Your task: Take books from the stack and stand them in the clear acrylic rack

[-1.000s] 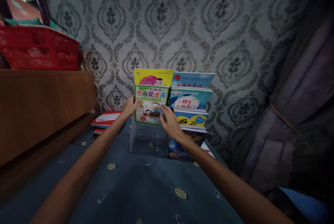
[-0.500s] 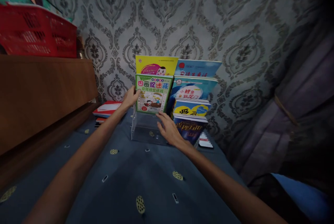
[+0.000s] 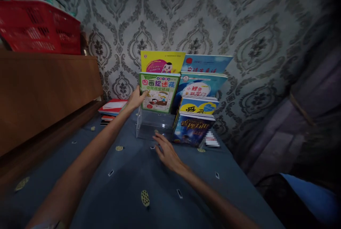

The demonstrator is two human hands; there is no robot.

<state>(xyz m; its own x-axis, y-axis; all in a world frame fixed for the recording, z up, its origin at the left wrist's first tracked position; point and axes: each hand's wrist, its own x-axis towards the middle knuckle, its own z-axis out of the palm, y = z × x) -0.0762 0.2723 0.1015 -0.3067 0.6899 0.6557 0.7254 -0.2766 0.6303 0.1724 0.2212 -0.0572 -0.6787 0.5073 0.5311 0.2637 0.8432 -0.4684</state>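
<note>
I'm seeing grey damask wallpaper (image 3: 170, 12) filling twelve o'clock, a wooden cabinet (image 3: 45, 90) standing at nine, a dark curtain (image 3: 298, 115) hanging at three.

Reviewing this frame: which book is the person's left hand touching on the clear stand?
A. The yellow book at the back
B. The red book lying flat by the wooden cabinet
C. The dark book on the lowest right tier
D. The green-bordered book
D: the left hand rests on the left edge of the green-bordered book in the clear stand.

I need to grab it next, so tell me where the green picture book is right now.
In the head view, the green picture book stands centre-left in the clear rack, below the yellow book, left of the blue books, with the left hand on its edge.
</note>
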